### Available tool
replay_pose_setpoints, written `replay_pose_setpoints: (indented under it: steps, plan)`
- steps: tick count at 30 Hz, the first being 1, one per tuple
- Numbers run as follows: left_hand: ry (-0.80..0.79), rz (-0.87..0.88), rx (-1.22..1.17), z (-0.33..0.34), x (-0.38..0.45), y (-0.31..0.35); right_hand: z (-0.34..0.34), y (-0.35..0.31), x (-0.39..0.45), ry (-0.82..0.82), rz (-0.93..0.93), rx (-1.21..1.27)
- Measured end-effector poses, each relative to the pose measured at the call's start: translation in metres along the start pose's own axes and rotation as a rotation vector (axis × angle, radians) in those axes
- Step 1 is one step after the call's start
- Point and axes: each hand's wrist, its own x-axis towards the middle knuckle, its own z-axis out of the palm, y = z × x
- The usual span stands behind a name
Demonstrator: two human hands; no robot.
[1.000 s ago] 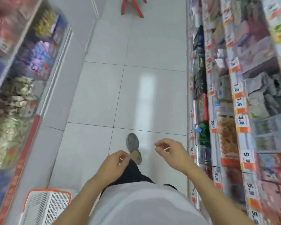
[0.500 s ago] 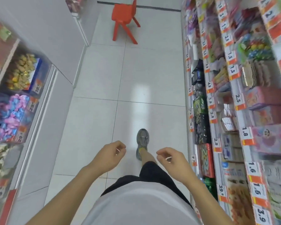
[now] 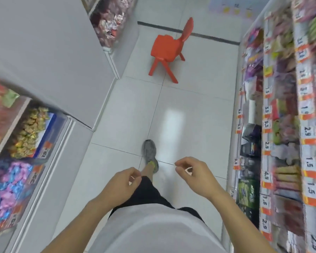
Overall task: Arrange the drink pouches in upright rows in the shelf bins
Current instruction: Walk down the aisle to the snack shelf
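Head view: left hand (image 3: 121, 183) and right hand (image 3: 193, 172), fingers loosely curled, holding nothing, above white tiled floor (image 3: 190, 99); red plastic chair (image 3: 169, 47) ahead.

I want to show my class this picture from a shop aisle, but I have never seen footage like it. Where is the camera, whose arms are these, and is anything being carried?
There is no machine here. The one view comes from a wide-angle camera worn on a person's head, looking forward and down, so you see that person's own body from above. The left hand and right hand are held out in front, fingers loosely curled. Neither carries a product; something small and pale shows by the right hand's fingers, too small to identify. Below them one grey shoe steps on the white tiled floor. Ahead stands a red plastic chair. On the right are shelves of packaged goods with orange price tags; on the left are candy bins. The picture is blurred at the edges, and I cannot pick out drink pouches.
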Motion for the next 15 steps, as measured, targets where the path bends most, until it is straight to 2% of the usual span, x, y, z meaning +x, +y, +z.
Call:
replay_pose_setpoints:
  steps: [8, 15]
  plan:
    - [0.017, 0.13, -0.029, -0.162, 0.217, 0.093, -0.116, -0.094, 0.209, 0.121, 0.003, 0.097]
    - [0.038, 0.217, 0.005, -0.288, 0.38, 0.174, -0.204, -0.131, 0.341, 0.174, 0.071, 0.113]
